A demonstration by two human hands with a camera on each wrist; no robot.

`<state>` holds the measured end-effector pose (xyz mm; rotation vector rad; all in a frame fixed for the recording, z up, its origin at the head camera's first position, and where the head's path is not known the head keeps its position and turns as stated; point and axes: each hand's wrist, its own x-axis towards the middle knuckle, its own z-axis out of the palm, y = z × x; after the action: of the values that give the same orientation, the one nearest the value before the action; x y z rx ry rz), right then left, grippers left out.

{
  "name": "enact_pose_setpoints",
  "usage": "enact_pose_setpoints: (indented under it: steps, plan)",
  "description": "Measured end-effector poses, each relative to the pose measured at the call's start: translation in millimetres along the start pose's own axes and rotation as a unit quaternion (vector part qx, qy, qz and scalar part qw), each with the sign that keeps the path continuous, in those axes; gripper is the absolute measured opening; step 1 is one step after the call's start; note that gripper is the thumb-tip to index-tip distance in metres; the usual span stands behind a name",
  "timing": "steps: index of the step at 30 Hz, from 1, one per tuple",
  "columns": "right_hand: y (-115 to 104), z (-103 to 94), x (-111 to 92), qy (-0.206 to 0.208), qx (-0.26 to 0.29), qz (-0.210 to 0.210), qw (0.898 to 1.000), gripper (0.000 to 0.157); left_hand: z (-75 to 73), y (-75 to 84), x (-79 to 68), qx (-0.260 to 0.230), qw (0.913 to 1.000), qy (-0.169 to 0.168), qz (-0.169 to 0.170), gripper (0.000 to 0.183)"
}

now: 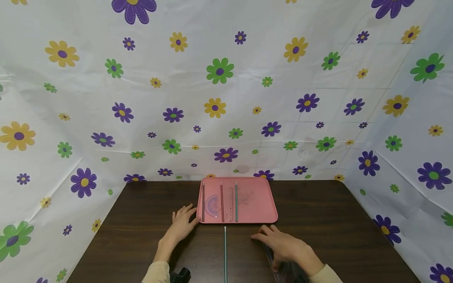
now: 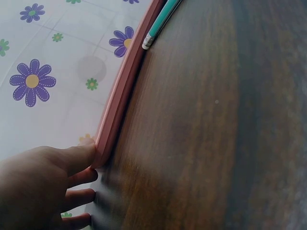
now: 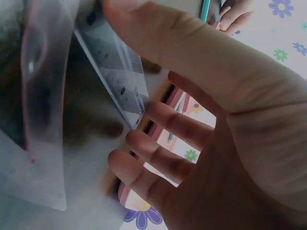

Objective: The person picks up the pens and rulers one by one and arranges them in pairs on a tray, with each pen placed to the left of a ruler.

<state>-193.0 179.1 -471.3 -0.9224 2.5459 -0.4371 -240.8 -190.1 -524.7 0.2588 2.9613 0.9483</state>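
My left hand is at the near left corner of the pink tray. Its thumb touches the rim while the other fingers extend past the left side. My right hand spans loosely over a clear ruler-like strip, thumb and fingers spread to either side. Beside that strip is a clear plastic sleeve. Between the hands, a teal pencil lies on the table, white eraser end toward the tray. On the tray lie a dark pencil, protractor, red pencil, clear ruler and green pencil.
A faint clear piece with thin lines lies on the tray's middle right. The dark wooden table meets a flower-print sheet at the back and sides. A black object shows beside the left sleeve.
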Motion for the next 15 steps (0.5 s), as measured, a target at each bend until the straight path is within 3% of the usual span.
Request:
enact_pose_setpoints:
  steps: [15]
  plan:
    - [6,-7.6,17,-0.014,-0.022,-0.007,1.000,0.096,0.5,-1.9,0.0,0.003,1.0000,-0.001,0.005,0.050]
